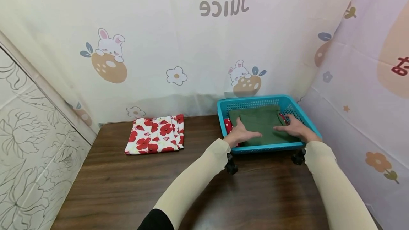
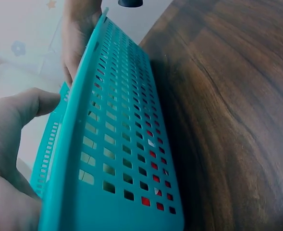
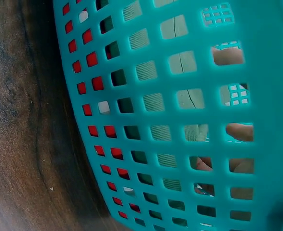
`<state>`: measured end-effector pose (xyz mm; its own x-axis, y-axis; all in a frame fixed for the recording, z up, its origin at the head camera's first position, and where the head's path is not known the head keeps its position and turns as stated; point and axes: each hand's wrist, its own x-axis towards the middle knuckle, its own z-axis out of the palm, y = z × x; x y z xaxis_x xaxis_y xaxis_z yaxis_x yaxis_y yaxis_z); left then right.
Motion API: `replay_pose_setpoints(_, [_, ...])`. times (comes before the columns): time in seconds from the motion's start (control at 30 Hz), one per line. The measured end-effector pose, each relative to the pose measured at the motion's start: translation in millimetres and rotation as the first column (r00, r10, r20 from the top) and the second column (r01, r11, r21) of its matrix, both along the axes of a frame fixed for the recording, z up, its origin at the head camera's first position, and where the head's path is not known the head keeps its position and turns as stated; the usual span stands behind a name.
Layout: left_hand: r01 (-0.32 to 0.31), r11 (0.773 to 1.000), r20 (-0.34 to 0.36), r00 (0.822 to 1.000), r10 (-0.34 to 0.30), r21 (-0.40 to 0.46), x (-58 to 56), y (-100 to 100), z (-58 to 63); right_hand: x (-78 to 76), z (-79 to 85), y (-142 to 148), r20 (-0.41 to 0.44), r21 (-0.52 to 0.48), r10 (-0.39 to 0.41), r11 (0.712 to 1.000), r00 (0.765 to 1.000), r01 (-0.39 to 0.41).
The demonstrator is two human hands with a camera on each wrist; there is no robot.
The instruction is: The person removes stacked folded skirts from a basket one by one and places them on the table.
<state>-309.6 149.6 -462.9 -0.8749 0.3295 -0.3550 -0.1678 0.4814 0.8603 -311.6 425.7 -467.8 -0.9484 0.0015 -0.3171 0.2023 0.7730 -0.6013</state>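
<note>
A folded dark green cloth [image 1: 260, 125] lies in the blue plastic basket [image 1: 271, 148], over a red cloth with white dots [image 1: 228, 125] that shows at the left side. My left hand [image 1: 240, 134] reaches over the front rim onto the green cloth's left part, thumb stretched to the right. On the cloth's right edge, my right hand [image 1: 294, 129] rests with its thumb pointing left and its other fingers toward the basket's right wall. Through the mesh in the right wrist view, green cloth [image 3: 151, 70] sits above red cloth [image 3: 98, 83]. Some fingertips are hidden.
A folded white cloth with red flowers [image 1: 154, 134] lies at the left on the brown wooden table [image 1: 127, 187]. Behind the basket hangs a printed curtain [image 1: 198, 45], and another printed sheet [image 1: 361, 116] stands close on the right.
</note>
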Motion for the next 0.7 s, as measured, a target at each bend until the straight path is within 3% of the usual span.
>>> replay_pose_setpoints(0.5, [-0.063,0.994,0.005,0.998,0.063,-0.086,3.4,5.0,-2.5,-1.7,0.1,-4.5,-0.059,-0.041,0.045,0.998,0.997,-0.048])
replay_pose_setpoints(0.7, [-0.08,0.997,-0.005,0.997,0.08,-0.009,1.3,6.6,-4.9,-1.3,1.9,-5.2,-0.082,-0.051,0.051,0.997,0.995,-0.055])
